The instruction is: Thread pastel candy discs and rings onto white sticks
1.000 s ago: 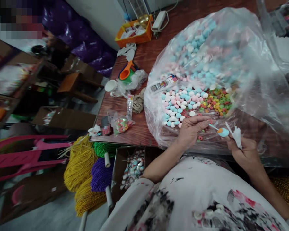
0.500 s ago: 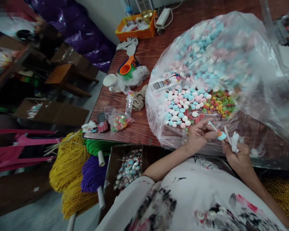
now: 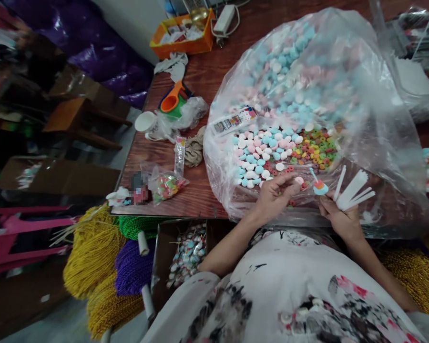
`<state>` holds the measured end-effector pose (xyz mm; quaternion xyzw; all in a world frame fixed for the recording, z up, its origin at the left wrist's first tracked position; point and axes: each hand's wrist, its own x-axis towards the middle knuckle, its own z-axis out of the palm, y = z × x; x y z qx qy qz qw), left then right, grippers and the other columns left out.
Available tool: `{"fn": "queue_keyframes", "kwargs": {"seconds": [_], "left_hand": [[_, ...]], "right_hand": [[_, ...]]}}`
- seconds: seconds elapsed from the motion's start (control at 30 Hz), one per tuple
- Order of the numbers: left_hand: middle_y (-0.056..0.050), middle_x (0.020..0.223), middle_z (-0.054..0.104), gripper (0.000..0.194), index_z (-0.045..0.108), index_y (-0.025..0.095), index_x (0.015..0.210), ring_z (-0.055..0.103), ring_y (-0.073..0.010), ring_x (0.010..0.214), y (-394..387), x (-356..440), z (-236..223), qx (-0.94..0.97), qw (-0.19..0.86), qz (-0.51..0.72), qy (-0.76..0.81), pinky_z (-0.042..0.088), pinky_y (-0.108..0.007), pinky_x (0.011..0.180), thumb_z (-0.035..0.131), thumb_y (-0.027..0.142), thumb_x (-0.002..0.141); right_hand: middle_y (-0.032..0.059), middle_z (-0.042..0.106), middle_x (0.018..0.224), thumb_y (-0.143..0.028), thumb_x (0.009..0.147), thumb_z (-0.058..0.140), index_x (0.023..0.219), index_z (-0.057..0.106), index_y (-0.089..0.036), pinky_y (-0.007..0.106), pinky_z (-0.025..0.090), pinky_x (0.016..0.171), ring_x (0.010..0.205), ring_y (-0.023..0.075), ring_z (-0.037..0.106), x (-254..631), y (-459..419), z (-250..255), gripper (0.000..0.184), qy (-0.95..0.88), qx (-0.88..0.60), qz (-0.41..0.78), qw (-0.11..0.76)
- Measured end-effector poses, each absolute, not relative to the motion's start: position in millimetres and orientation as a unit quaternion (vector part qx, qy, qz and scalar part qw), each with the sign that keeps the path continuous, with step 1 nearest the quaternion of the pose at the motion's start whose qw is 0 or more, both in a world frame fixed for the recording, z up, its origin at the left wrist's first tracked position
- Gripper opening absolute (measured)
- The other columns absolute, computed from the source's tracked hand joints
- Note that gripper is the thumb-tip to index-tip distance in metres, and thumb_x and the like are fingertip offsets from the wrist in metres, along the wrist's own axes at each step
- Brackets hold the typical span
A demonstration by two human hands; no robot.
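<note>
- Head view: the left hand (image 3: 276,196) is over the near part of the big bag (image 3: 382,105), thumb and forefinger closed to a pinch on a pink candy (image 3: 299,180); the other fingers curl loosely.
- The right hand (image 3: 341,220) is clamped on a fan of white sticks (image 3: 353,190), thumb and fingers together round their lower ends.
- The candy stick (image 3: 321,188) stands at the right thumb and fingertips, slightly tilted, blue-white at its base with red and orange above; it is near the pink candy, apart from it.
- Pastel candies (image 3: 250,157) and small coloured rings (image 3: 316,150) lie side by side at the big bag's opening, near the table's (image 3: 207,200) front edge.
- A small bag (image 3: 166,186) lies by the table's near left corner, a cup (image 3: 145,122) along the left edge, and an orange basket (image 3: 182,46) towards the far left.
</note>
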<state>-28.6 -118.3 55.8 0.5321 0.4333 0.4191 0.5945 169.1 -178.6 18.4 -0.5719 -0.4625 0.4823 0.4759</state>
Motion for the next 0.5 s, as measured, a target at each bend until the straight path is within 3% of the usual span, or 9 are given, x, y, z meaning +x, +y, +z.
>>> {"fn": "queue_keyframes", "kwargs": {"seconds": [0.2, 0.33, 0.5], "left_hand": [[-0.011, 0.098, 0.078, 0.031, 0.073, 0.016, 0.121, 0.072, -0.0196, 0.090, -126.9, -11.4, 54.4, 0.751, 0.472, 0.340, 0.312, 0.055, -0.031, 0.085, 0.057, 0.030, 0.098], [-0.012, 0.103, 0.077, 0.033, 0.070, 0.017, 0.124, 0.071, -0.0208, 0.093, -88.6, -43.3, 52.0, 0.792, 0.318, 0.316, 0.413, 0.056, -0.034, 0.088, 0.058, 0.034, 0.097], [-0.013, 0.110, 0.070, 0.026, 0.072, 0.017, 0.114, 0.064, -0.0276, 0.107, -27.2, -80.5, 65.5, 0.806, 0.103, 0.134, 0.567, 0.051, -0.043, 0.099, 0.059, 0.022, 0.092]], "right_hand": [[-0.0025, 0.052, 0.061, -0.048, 0.089, 0.071, 0.076, 0.061, -0.020, 0.024, 0.041, 0.050, 0.056, 0.0105, 0.047, 180.6, -192.2, 10.2, 0.032, -0.420, -0.594, 0.487, 0.484], [-0.0039, 0.054, 0.065, -0.045, 0.078, 0.083, 0.081, 0.065, -0.020, 0.025, 0.049, 0.056, 0.057, 0.0095, 0.050, 194.8, -194.4, 9.1, 0.031, -0.315, -0.601, 0.473, 0.562], [-0.0038, 0.051, 0.061, -0.042, 0.074, 0.087, 0.076, 0.066, -0.018, 0.022, 0.041, 0.048, 0.055, 0.0089, 0.049, 200.2, -189.6, 16.8, 0.032, -0.298, -0.591, 0.440, 0.608]]}}
